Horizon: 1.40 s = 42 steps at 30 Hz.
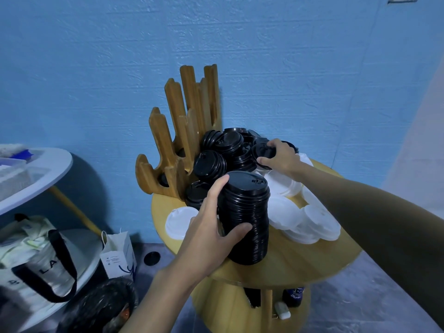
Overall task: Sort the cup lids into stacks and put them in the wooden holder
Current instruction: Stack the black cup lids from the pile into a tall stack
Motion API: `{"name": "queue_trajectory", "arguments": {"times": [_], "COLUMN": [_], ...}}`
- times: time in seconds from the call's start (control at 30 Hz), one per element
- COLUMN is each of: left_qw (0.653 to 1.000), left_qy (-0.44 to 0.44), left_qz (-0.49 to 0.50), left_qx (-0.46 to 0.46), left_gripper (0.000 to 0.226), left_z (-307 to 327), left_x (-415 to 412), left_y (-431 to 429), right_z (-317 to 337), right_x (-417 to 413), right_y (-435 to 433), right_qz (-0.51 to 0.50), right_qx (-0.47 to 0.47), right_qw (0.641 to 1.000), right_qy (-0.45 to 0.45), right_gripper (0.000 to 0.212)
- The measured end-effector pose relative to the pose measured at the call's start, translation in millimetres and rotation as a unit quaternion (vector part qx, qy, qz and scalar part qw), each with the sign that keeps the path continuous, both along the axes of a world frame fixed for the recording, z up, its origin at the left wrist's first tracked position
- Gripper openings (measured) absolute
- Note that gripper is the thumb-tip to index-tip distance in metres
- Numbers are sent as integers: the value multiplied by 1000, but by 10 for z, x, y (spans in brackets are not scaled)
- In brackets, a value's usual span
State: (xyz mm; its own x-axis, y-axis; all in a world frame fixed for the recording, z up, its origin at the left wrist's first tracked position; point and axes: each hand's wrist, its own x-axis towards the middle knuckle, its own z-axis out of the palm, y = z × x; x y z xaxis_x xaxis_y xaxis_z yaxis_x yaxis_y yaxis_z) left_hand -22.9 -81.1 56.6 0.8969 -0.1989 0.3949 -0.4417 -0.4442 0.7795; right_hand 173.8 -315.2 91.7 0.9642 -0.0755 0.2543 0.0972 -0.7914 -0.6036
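Observation:
A tall stack of black lids [247, 215] stands on the round wooden table [288, 260]. My left hand [211, 227] grips it from the left, thumb across its front. Farther back, my right hand [280, 156] pinches a black lid [263, 146] at the edge of a loose pile of black lids [223, 152]. White lids [300, 217] lie spread over the table's right side, and one white lid [179, 221] sits at the left edge. The wooden holder [182, 131] stands at the back left of the table, its slots mostly bare.
A blue wall is close behind the table. One black lid [151, 258] lies on the floor beside a small paper bag [119, 255]. A white table [36, 174] with containers and a tote bag [40, 258] stand at the left. Small items sit on the table's lower shelf [283, 308].

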Motion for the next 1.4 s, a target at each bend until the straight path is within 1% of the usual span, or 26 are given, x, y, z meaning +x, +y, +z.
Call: {"name": "queue_trajectory", "arguments": {"times": [0.13,0.27,0.33,0.43,0.53,0.63,0.7,0.8,0.87,1.0,1.13,1.2,1.23,1.3,1.4], "left_qw": [1000,1000,1000,1000,1000,1000,1000,999,999,999,998,997,997,997,994], "left_qy": [0,1,0,1,-1,2,9,20,23,29,23,25,28,22,4], "left_qz": [0,1,3,3,-4,1,8,6,4,-9,1,12,14,33,94], "left_qx": [1,2,2,-3,-9,-19,-23,-25,-29,-36,-55,-67,-69,-69,-63], "left_gripper": [92,92,92,92,92,97,102,104,104,102,99,99,101,106,109], "left_z": [-3,-3,-5,-11,-16,-23,-35,-35,-32,-76,-142,-191,-223,-310,-420], "left_x": [-7,-15,-10,-7,-18,-30,-31,-28,-18,6,4,-32,-67,-151,-278], "left_y": [0,-2,-6,-11,-12,-18,-22,-20,-9,-9,-62,-104,-132,-201,-309], "right_z": [-7,99,202,429,629,711,692,664,656,618,548,504,480,425,335], "right_x": [-28,-219,-409,-828,-1262,-1535,-1594,-1606,-1596,-1603,-1611,-1639,-1659,-1693,-1728], "right_y": [-18,-6,26,119,194,249,284,363,427,481,452,436,426,404,400], "right_qz": [-3,14,50,136,229,287,301,306,311,315,317,323,328,338,336], "right_qx": [27,118,150,181,178,110,56,32,18,-39,-26,-12,-9,-8,-1], "right_qw": [999,990,985,972,956,952,952,951,950,948,948,946,945,941,942], "right_qy": [-25,-70,-73,-63,-37,-1,11,18,15,-22,-28,-12,-2,6,-12], "right_gripper": [62,48,37,26,20,21,21,21,23,27,26,26,30,46,63]}}
